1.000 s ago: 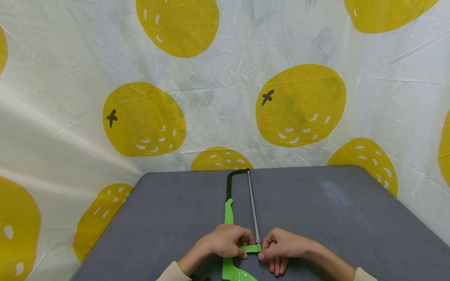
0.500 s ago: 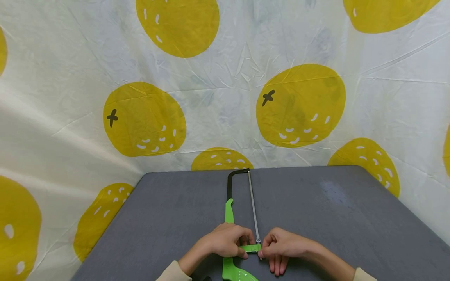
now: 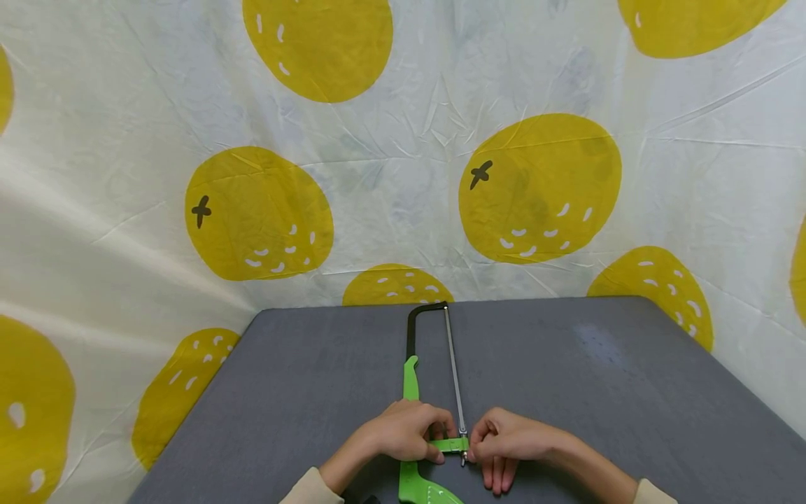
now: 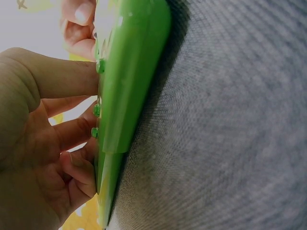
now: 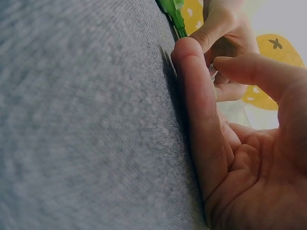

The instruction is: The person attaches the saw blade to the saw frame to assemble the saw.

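Note:
A hacksaw with a green frame (image 3: 411, 378), a black front bow and a silver blade (image 3: 453, 371) lies on the grey table, its bow pointing away from me. My left hand (image 3: 406, 428) holds the frame, with thumb and fingers about the short green crossbar (image 3: 450, 445). In the left wrist view the thumb and fingertips rest along the green frame (image 4: 127, 81). At the blade's near end a small metal tension screw (image 3: 464, 459) sticks out of the crossbar. My right hand (image 3: 513, 444) has its thumb and index fingertip at that screw, with a metallic bit (image 5: 213, 71) showing beside the thumb.
The grey cloth-covered table (image 3: 554, 364) stretches out around the saw. Behind and beside it hangs a white cloth (image 3: 403, 196) printed with yellow fruit. The saw's green handle (image 3: 425, 490) runs out of the head view at the bottom.
The right thumb and fingertips have shifted slightly at the crossbar's end, and the screw's tip, covered one second ago, now shows. The left hand and the hacksaw have stayed put.

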A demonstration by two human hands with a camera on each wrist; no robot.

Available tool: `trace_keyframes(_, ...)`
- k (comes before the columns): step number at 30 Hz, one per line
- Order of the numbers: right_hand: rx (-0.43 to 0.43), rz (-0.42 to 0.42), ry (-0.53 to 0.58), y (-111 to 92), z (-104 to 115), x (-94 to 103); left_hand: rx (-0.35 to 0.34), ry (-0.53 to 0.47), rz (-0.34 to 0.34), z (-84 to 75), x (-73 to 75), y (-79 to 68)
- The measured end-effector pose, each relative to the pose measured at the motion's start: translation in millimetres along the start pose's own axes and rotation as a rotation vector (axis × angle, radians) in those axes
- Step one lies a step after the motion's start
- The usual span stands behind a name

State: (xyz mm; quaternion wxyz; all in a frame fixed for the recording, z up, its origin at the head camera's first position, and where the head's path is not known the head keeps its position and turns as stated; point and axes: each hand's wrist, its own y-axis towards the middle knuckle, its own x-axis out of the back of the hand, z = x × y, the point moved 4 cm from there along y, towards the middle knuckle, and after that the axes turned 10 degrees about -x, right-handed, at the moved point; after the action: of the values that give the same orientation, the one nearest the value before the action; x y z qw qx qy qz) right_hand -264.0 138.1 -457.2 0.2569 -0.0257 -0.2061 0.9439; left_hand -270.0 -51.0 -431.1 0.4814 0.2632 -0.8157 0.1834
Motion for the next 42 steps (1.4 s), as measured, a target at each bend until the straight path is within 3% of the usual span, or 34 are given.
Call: trace_keyframes(42,0.008,-0.012,0.024,0.0,-4.7,-0.4,-0.008,-0.007,-0.004,-0.9,-2.0,1.4)
